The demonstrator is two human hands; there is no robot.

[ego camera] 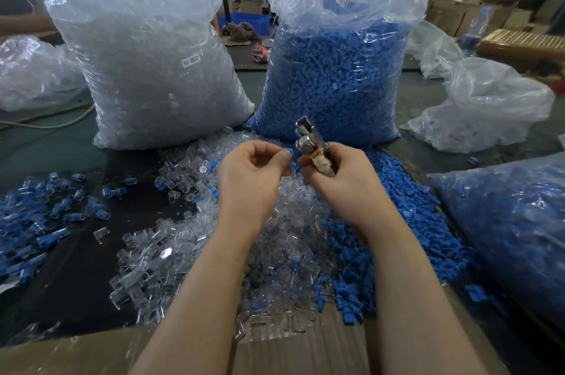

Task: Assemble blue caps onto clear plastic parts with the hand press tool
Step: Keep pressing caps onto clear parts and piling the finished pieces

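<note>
Blue cap [294, 165] sat pinched in your left hand [250, 179] — your right hand [339, 179] gripped the hand press tool [308, 142] — so you needed it squarely seated before squeezing.

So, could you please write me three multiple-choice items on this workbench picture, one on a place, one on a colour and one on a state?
1. Where does the bag labelled SJ-017 stand?
A. left of the bag of blue caps
B. right of it
C. on top of it

2. What colour is the loose pile under the right forearm?
A. red
B. blue
C. yellow

3. What is the right hand doing?
A. lying flat and empty
B. gripping the hand press tool
C. reaching into a bag

Answers: 1 A, the two bags stand side by side with the label on the left one; 2 B, the pieces are blue; 3 B, its fingers curl round the wrapped handle, while the left hand pinches a small blue piece beside it.
</note>
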